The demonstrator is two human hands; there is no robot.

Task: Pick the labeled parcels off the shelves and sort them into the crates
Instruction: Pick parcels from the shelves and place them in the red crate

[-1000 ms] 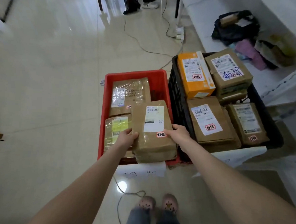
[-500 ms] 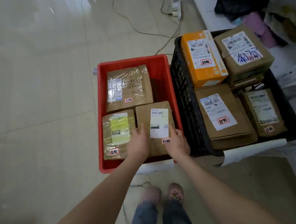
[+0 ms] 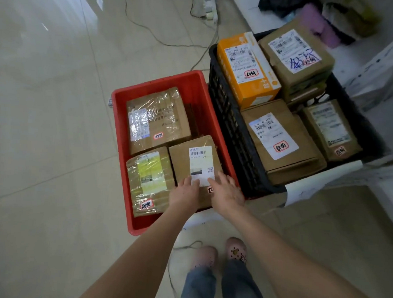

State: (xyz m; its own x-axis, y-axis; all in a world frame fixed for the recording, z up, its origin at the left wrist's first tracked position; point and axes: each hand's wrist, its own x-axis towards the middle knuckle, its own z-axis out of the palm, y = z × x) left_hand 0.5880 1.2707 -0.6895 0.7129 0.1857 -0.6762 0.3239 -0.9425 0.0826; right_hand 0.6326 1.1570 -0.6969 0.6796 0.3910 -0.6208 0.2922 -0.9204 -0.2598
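A red crate [image 3: 121,125] stands on the floor with three brown parcels in it. The near right one, a brown parcel with a white label [image 3: 190,157], lies flat on the crate's floor. My left hand [image 3: 184,194] and my right hand [image 3: 226,192] rest flat on its near end, fingers spread, not gripping. Beside it lies a taped parcel with a yellow label [image 3: 150,180], and behind it a larger taped parcel [image 3: 158,119]. Right of the red crate, a black crate [image 3: 228,132] holds an orange box [image 3: 246,69] and several brown parcels.
Cables [image 3: 165,38] run across the tiled floor behind the crates. A white shelf [image 3: 379,74] with bags and clothes stands at the right. A paper sheet [image 3: 308,190] hangs on the black crate's near edge. My feet [image 3: 219,254] stand just before the red crate.
The labeled parcel went down from above the red crate's near edge into the crate's near right corner. Both hands shifted from its sides to lying on top.
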